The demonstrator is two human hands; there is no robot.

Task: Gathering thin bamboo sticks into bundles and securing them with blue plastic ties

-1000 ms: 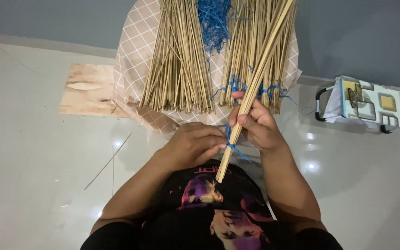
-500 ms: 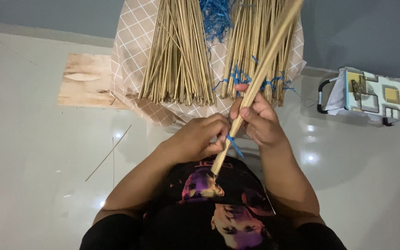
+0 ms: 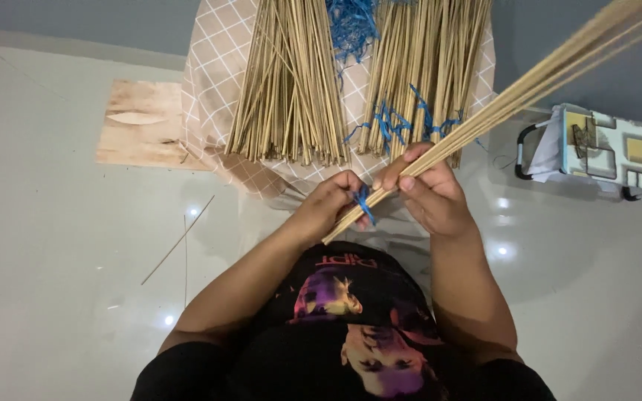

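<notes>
The bundle of thin sticks (image 3: 484, 119) lies between both hands, its long axis running diagonally from the near end by the person's chest up and away to the right, out past the top right corner of the view. The right hand (image 3: 429, 194) is the nearer one to the bundle's length: its fingers are curled around the sticks from below, thumb on top, gripping them firmly. The left hand (image 3: 328, 204) sits just beside it at the bundle's lower end, fingers pressed together and pinching a blue string (image 3: 363, 206) that wraps the sticks there. The bundle is slim, pale tan and straight, the far part blurred. Beyond the hands, two heaps of like sticks (image 3: 291, 89) lie side by side on a checked cloth (image 3: 217, 82) on the floor, loose blue strands (image 3: 351, 26) among them. A wooden board (image 3: 143, 122) lies left of the cloth, a patterned bag (image 3: 618, 152) well to the right, and stray single sticks (image 3: 180, 239) on the floor (image 3: 46, 245).
</notes>
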